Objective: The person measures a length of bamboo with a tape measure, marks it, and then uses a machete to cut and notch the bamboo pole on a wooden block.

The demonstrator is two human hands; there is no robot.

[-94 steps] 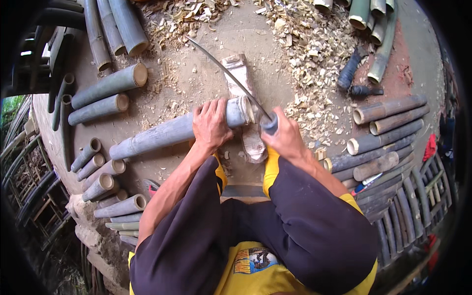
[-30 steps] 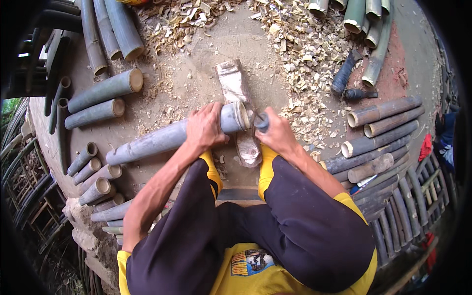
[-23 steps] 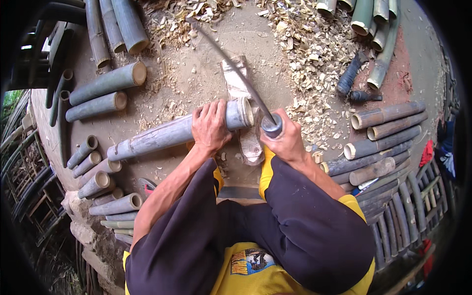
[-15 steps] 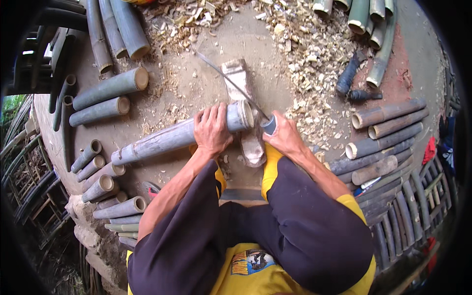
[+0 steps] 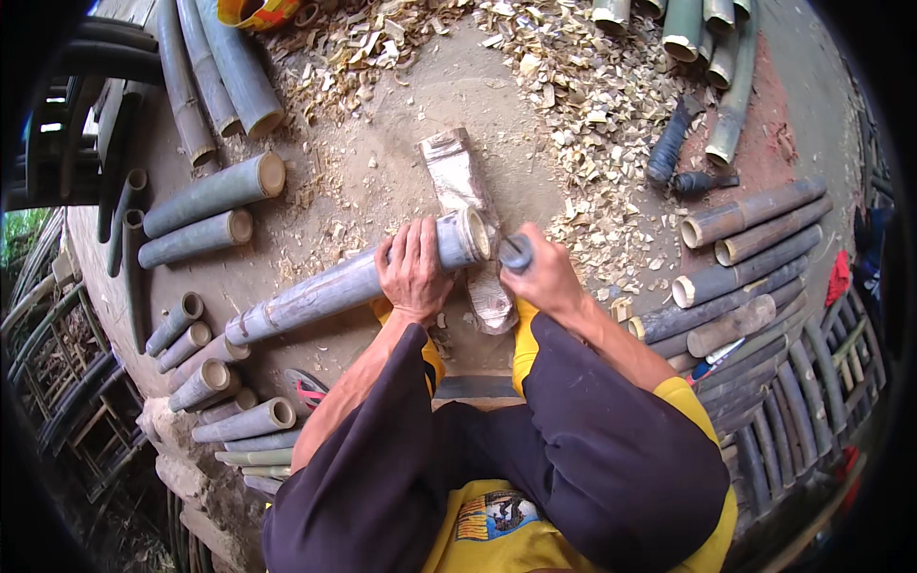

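Note:
A thick greyish bamboo tube [image 5: 320, 291] slants across in front of me, its cut end resting over a pale, chipped wooden block [image 5: 460, 172]. My left hand [image 5: 415, 270] is wrapped over the tube just behind that end. Close beside the cut end, my right hand [image 5: 546, 274] grips a knife by its dark rounded handle [image 5: 516, 253]. The blade can hardly be made out at this moment; it seems turned edge-on or hidden near the tube's end.
Pale wood chips [image 5: 602, 143] cover the ground ahead. Cut bamboo pieces [image 5: 215, 196] lie at left, with more bamboo tubes [image 5: 755, 215] stacked at right. Dark wrapped tool handles [image 5: 672, 143] lie beyond the chips. A sandal [image 5: 308, 390] is near my left forearm.
The knife's long thin blade, stretched forward over the block before, has swung out of plain sight as my right hand turned. My left hand keeps its place on the tube.

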